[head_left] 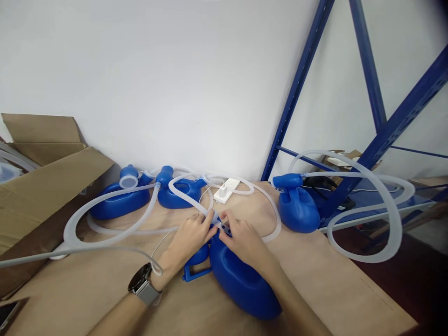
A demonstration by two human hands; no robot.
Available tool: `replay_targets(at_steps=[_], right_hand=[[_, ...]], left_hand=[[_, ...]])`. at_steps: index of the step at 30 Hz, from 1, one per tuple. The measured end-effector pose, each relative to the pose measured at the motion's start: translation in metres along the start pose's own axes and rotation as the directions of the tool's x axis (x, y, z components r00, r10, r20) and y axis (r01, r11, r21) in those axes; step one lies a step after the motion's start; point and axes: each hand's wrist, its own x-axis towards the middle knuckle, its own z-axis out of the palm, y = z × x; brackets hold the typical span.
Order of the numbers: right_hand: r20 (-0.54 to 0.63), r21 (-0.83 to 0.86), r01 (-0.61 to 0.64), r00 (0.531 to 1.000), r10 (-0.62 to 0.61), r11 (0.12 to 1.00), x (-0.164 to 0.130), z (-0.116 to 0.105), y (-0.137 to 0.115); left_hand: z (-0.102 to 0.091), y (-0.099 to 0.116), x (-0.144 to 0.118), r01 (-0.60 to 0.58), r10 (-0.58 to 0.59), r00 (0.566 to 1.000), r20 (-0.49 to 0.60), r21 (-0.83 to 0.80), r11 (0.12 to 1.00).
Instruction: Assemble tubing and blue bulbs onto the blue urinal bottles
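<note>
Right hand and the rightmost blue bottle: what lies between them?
In the head view, curved clear tubing lies on the tabletop between the right hand and bottle.

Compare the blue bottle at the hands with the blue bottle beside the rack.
The near bottle has its far end at the left hand and right hand; the rack-side bottle is untouched, toward the right edge of the table. The near bottle looks larger in the picture, the rack-side bottle smaller. Both are blue.

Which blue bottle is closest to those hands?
The rounded blue plastic bottle in front, at the left hand and right hand. The leftmost blue bottle, back-middle one and rightmost one sit farther away.
</note>
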Motion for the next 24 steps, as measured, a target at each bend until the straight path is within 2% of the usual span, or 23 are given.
replay_targets(at_steps=[2,4,8,13,18,21,24], right_hand=[[0.019,0.111,-0.043,0.999,0.042,0.993,0.000,-0.002,0.002],[0.081,0.148,-0.075,0.995,0.064,0.986,-0.001,-0.002,0.004],[0.179,0.165,-0.037,0.984,0.007,0.986,-0.002,-0.003,0.008],[0.188,0.166,-0.005,0.982,-0.027,0.986,0.000,-0.008,0.010],[0.224,0.216,0.032,0.971,-0.082,0.976,-0.001,-0.013,0.021],[0.243,0.238,0.054,0.963,-0.114,0.970,-0.004,-0.016,0.027],[0.252,0.229,0.073,0.959,-0.132,0.971,-0.004,-0.018,0.029]], left_hand=[[0.001,0.003,0.005,0.058,-0.058,0.998,0.008,-0.013,0.998],[0.003,0.001,0.009,0.121,-0.121,0.993,-0.003,-0.042,0.992],[0.003,-0.011,0.014,0.279,-0.285,0.958,-0.036,-0.127,0.952],[-0.012,-0.017,0.016,0.306,-0.317,0.948,-0.021,-0.205,0.930],[-0.029,-0.029,0.014,0.395,-0.400,0.916,-0.031,-0.097,0.914],[-0.031,-0.036,0.003,0.400,-0.400,0.916,0.026,-0.022,0.916],[-0.032,-0.031,-0.010,0.345,-0.353,0.928,0.123,0.080,0.935]])
